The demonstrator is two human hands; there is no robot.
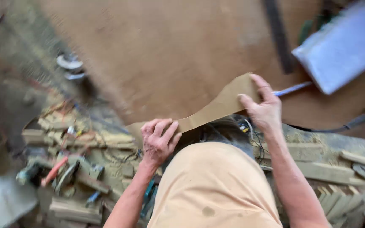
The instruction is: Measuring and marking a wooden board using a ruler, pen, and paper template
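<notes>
Holding a thin curved template [216, 107] of brown hardboard by its two ends, the person keeps it stretched in the air in front of the body, just over the near edge of the large brown board [170, 50] that lies flat as the work surface. The piece is long and wavy, narrow in the middle and wider at both ends, so a grip at each end seems the only way to keep it from bending or twisting.

The left hand [158, 141] presses on the lower end of the template: its fingers [165, 126] lie flat and spread on top of the piece, and the thumb is hidden, so I judge it is under the piece and pinching it. The right hand [265, 109] is at the upper end, nearer the middle of the board; the fingers [260, 82] curl over the far edge and the thumb [246, 100] lies on the near face, so this end is clamped between them.

To the right of the template a slim blue pen-like thing [292, 88] lies on the board, and beyond it a pale grey flat slab [343, 46]. A black cable [360, 120] runs along the board's near right edge. Below the board's near left corner, offcuts of wood [85, 139] and sawdust are piled, with a red-handled tool [53, 171] among them
</notes>
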